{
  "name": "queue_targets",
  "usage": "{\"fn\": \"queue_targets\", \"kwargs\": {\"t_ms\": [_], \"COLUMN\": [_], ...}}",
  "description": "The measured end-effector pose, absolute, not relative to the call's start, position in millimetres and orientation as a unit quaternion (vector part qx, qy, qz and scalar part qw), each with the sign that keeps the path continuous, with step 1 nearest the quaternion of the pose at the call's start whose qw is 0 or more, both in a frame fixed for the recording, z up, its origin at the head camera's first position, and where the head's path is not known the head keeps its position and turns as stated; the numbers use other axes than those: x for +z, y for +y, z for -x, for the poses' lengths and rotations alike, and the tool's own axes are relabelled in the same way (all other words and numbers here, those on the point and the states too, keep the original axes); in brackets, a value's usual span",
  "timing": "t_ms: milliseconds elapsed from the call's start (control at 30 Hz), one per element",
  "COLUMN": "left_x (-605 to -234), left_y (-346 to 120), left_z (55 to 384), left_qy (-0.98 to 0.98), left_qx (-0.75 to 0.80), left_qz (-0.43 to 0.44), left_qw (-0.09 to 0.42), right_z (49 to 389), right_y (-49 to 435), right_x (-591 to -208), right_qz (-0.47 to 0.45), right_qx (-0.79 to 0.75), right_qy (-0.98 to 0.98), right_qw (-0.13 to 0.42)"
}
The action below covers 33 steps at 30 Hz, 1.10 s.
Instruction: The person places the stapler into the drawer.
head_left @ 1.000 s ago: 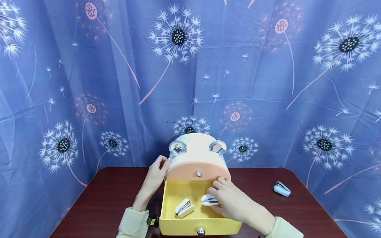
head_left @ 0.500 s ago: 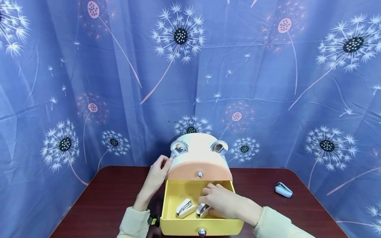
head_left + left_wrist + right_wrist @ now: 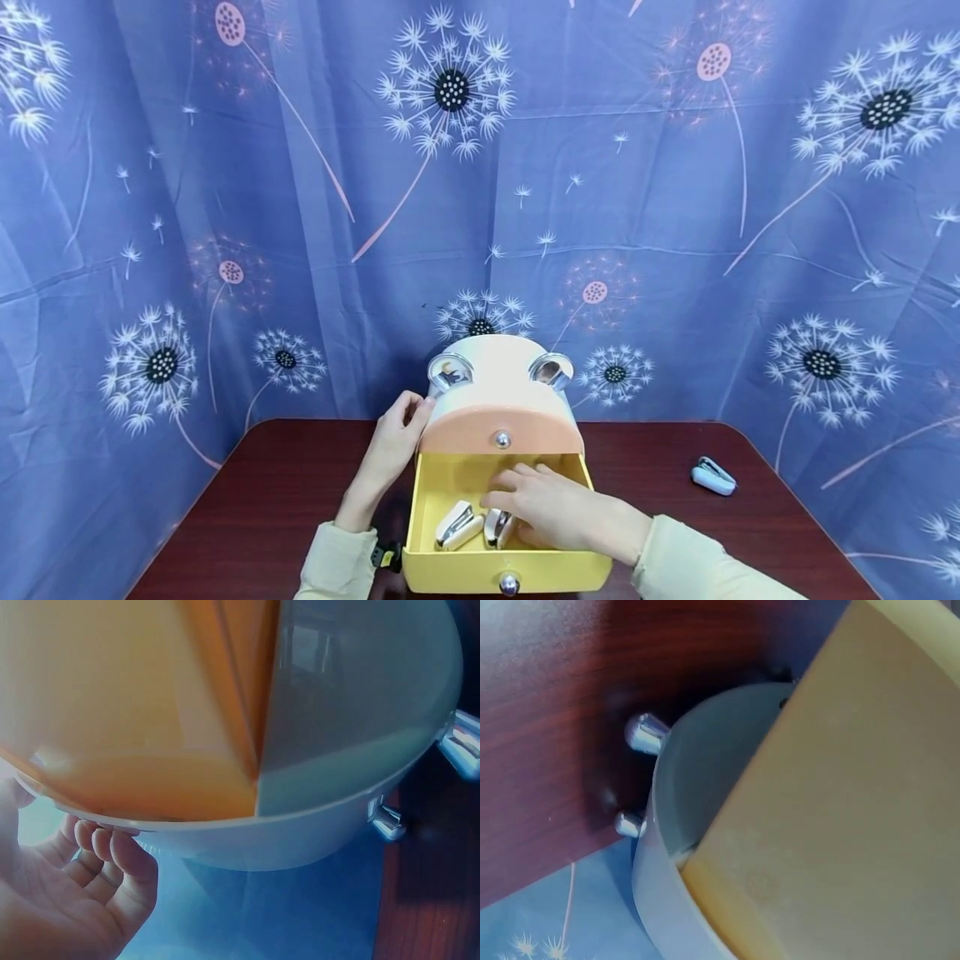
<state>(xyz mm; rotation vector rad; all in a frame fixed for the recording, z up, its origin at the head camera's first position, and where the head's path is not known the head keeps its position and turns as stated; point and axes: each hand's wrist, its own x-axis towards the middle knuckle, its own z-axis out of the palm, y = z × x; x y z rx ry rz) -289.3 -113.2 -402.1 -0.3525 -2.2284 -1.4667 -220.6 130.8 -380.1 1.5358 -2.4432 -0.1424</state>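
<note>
A small white storage box (image 3: 491, 367) with two silver-rimmed round knobs on top has its yellow lower drawer (image 3: 506, 575) pulled out. My left hand (image 3: 396, 433) rests against the box's left side; in the left wrist view, its bent fingertips touch the rim. Inside the drawer, my right hand (image 3: 555, 508) is over the right half, fingers pointing left with loose bends. Beside its fingers lies a white mini stapler (image 3: 497, 529), whose right end the hand hides. Left of it sits another white mini stapler (image 3: 459, 525). The right wrist view shows no fingers.
A light blue mini stapler (image 3: 713, 477) lies on the dark red table (image 3: 300, 500), well right of the box. The peach upper drawer (image 3: 465, 429) is closed. A blue dandelion-print curtain (image 3: 315, 208) hangs behind and along both sides.
My right hand has moved left in the drawer and lowered the stapler it held beside the other one. That other stapler has shifted slightly left. My left hand has stayed put.
</note>
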Motion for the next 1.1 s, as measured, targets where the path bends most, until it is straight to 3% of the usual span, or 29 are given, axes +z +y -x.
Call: {"fn": "queue_targets", "kwargs": {"t_ms": [200, 633, 967, 1100], "left_x": [-405, -400, -407, -405], "left_y": [-112, -112, -113, -114], "left_z": [291, 287, 290, 291], "left_qy": [-0.807, -0.804, -0.805, -0.803], "left_qx": [-0.534, -0.537, -0.539, -0.541], "left_qz": [0.126, 0.130, 0.130, 0.132], "left_qw": [0.220, 0.220, 0.211, 0.213], "right_z": [217, 202, 214, 229], "right_y": [144, 191, 254, 282], "right_x": [-364, -328, -328, -338], "right_qz": [-0.518, -0.472, -0.373, -0.345], "right_qx": [0.005, 0.055, 0.114, 0.142], "right_qy": [-0.851, -0.878, -0.914, -0.913], "right_qw": [0.080, 0.055, 0.112, 0.167]}}
